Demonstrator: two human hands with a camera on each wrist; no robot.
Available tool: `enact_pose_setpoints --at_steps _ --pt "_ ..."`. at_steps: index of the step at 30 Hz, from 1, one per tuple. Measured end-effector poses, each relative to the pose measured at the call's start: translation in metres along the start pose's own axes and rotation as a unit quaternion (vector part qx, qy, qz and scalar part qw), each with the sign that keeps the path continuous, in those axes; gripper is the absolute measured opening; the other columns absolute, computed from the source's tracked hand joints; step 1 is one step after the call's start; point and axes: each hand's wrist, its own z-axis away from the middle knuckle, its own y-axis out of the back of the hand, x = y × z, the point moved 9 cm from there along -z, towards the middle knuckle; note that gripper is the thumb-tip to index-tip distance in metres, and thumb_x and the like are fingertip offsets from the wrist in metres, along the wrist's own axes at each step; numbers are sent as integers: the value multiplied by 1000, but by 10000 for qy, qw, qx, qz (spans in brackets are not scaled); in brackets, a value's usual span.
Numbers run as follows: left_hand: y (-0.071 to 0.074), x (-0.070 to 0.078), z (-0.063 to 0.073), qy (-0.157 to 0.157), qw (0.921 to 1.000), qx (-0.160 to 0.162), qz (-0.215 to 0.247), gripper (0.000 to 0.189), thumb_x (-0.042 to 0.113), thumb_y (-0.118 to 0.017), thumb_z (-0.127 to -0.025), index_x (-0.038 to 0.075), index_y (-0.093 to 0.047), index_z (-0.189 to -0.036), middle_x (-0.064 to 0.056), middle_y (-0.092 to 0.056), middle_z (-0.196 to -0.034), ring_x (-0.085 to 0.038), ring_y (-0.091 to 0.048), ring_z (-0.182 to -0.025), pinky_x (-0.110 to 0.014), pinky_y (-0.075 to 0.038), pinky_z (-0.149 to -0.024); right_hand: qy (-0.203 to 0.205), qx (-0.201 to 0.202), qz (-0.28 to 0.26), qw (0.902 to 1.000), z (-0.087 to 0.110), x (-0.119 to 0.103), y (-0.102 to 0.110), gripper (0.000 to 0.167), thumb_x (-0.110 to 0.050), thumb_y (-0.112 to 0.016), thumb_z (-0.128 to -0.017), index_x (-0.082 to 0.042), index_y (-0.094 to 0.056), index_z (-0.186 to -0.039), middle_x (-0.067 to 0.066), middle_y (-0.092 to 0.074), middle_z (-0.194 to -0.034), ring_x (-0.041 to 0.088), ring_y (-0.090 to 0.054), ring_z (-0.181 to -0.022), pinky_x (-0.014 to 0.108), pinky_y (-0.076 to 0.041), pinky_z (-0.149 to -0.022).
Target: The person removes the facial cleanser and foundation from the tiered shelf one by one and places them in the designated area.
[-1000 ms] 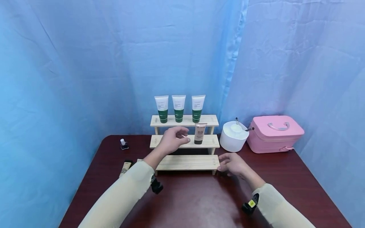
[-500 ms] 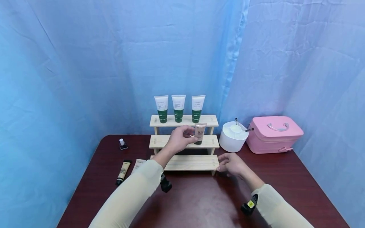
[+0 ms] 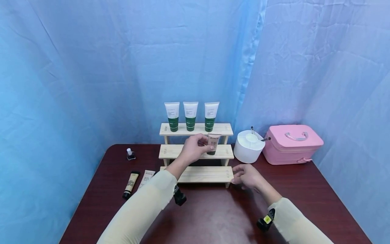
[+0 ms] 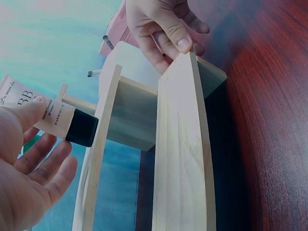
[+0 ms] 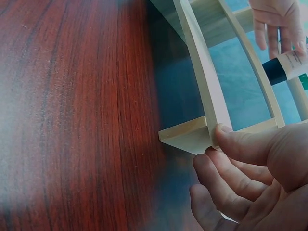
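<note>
clearly, the left grip (image 3: 194, 148) is narrow, its thumb and fingers pinching a bb tube (image 3: 214, 141) that is upright, dark cap down, at the middle step of a wooden stand (image 3: 207, 174), toward its right end. the right grip (image 3: 249, 176) pinches the right end of the lowest step. three white-and-green tubes (image 3: 190, 117) stand on the top step. on the bench (image 3: 213, 213), left of the stand, are a tan tube (image 3: 131, 185), a second bb tube (image 3: 147, 178) and a small bottle (image 3: 130, 155); a white holder (image 3: 247, 150) and a pink case (image 3: 290, 147) sit to its right.
</note>
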Motion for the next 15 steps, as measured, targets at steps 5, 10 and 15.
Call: enact_pose_setpoints --at_steps 5,10,15 --pt "2 4 3 -100 9998 24 -175 20 26 -77 -94 14 -72 -109 -1 -71 -105 -19 -66 -98 -34 -55 -83 -29 35 -3 10000 1 2 0 53 1 -79 -83 4 -60 -132 11 -73 -96 21 -69 -79 44 -58 -64" --pt "13 10 14 -239 9996 -48 -172 22 28 -77 -94 14 -73 -110 0 -72 -102 -18 -67 -95 -33 -56 -81 -12 59 67 10000 1 1 0 52 1 -80 -83 4 -60 -132 12 -73 -97 20 -68 -78 42 -58 -62" --pt "40 14 30 -311 9994 77 -99 24 28 -80 -91 14 -75 -111 -1 -72 -98 -17 -66 -91 -34 -56 -79 28 74 108 9999 1 -1 1 53 1 -80 -83 5 -59 -132 13 -73 -99 21 -68 -79 43 -58 -63"
